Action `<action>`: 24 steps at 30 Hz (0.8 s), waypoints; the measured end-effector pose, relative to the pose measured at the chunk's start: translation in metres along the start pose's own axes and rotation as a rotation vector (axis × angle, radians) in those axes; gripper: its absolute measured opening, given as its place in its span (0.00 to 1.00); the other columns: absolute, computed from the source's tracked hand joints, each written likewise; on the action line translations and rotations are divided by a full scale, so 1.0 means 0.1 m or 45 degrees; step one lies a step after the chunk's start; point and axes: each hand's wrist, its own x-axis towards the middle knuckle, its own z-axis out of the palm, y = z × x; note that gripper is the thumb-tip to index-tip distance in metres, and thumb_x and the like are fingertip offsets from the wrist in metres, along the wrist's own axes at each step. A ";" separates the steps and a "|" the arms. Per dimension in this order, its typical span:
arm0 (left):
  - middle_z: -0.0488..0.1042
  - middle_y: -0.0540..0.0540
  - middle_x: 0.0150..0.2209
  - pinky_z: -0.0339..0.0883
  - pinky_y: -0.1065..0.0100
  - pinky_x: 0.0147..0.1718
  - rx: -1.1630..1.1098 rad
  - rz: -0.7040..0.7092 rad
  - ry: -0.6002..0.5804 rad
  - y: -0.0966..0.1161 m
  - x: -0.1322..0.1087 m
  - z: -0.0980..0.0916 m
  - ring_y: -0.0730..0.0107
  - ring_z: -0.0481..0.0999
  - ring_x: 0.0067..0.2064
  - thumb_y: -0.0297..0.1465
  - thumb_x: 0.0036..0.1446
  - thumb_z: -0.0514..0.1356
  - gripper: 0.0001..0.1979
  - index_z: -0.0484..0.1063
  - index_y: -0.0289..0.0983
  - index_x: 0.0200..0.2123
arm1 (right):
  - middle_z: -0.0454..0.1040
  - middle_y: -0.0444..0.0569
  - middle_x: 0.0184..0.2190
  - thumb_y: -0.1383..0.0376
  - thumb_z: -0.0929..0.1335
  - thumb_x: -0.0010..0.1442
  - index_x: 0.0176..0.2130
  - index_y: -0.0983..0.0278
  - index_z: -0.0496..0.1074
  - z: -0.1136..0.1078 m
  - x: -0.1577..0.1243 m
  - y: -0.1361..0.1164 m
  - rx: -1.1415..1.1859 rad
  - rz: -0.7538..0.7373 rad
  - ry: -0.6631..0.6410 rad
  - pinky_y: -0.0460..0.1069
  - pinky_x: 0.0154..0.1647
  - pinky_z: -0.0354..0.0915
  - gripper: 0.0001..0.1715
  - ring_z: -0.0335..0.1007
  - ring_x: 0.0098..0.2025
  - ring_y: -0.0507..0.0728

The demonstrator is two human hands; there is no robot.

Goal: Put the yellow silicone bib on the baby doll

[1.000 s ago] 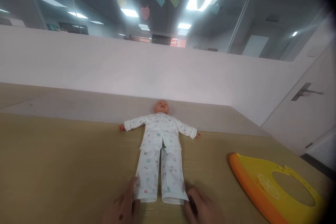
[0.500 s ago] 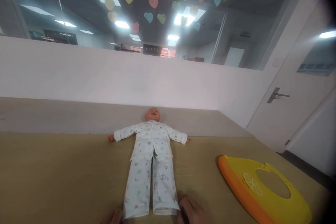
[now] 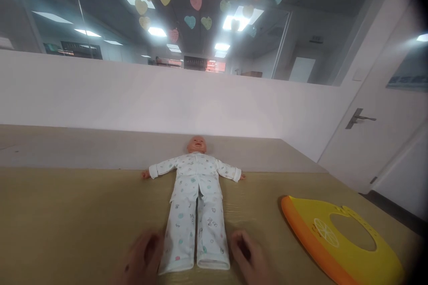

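Note:
A baby doll (image 3: 197, 144) lies on its back with its arms stretched out to the sides. It wears a white, printed pyjama top (image 3: 197, 173) and matching trousers (image 3: 182, 236), the legs pointing towards me. Close by the left trouser leg, my left hand (image 3: 143, 256) is loosely curled, thumb and fingers apart, with nothing visible in it. My right hand (image 3: 249, 256) stands just off the other leg, its fingers bent and a hollow showing between thumb and forefinger. Both hands are slightly blurred. The doll's feet are hidden.
To the right lies a yellow and orange bib (image 3: 354, 254) with a fruit-slice print. The doll rests on a tan tabletop (image 3: 76, 213) with a greyer strip at the back. Behind are a white wall (image 3: 133, 98), a window with paper hearts, and a door with a metal handle (image 3: 359, 119).
Both hands have come off the trouser cuffs and moved up alongside the legs, showing more of themselves. The view has shifted slightly; the doll lies in the same pose.

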 end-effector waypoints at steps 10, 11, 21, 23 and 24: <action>0.73 0.37 0.52 0.67 0.65 0.30 0.519 0.523 -0.095 0.70 0.83 0.30 0.53 0.75 0.48 0.27 0.62 0.48 0.19 0.71 0.37 0.51 | 0.73 0.49 0.45 0.69 0.62 0.65 0.51 0.58 0.70 0.00 0.99 -0.35 -0.966 -0.414 0.071 0.46 0.30 0.63 0.16 0.73 0.37 0.54; 0.73 0.37 0.52 0.65 0.66 0.29 0.565 0.528 -0.110 0.73 0.86 0.32 0.54 0.75 0.48 0.26 0.62 0.47 0.19 0.71 0.37 0.51 | 0.73 0.49 0.45 0.70 0.63 0.64 0.49 0.59 0.71 0.02 1.03 -0.35 -1.014 -0.424 0.055 0.46 0.29 0.62 0.15 0.73 0.37 0.54; 0.74 0.42 0.42 0.53 0.70 0.25 0.648 0.608 -0.090 0.80 0.96 0.31 0.62 0.74 0.40 0.26 0.66 0.45 0.19 0.75 0.40 0.42 | 0.75 0.47 0.40 0.71 0.61 0.66 0.42 0.62 0.74 0.13 1.12 -0.33 -0.948 -0.547 0.177 0.45 0.28 0.59 0.14 0.72 0.38 0.53; 0.74 0.43 0.41 0.51 0.70 0.24 0.640 0.642 -0.041 0.81 0.97 0.31 0.62 0.75 0.39 0.26 0.67 0.46 0.18 0.76 0.40 0.42 | 0.75 0.47 0.40 0.71 0.62 0.65 0.41 0.62 0.75 0.16 1.15 -0.33 -0.857 -0.587 0.251 0.46 0.30 0.61 0.12 0.73 0.38 0.53; 0.75 0.43 0.40 0.51 0.70 0.24 0.642 0.669 -0.014 0.81 0.97 0.32 0.63 0.75 0.38 0.26 0.66 0.46 0.17 0.76 0.40 0.41 | 0.75 0.47 0.39 0.71 0.63 0.64 0.41 0.62 0.75 0.17 1.17 -0.33 -0.815 -0.612 0.283 0.46 0.31 0.62 0.11 0.73 0.38 0.53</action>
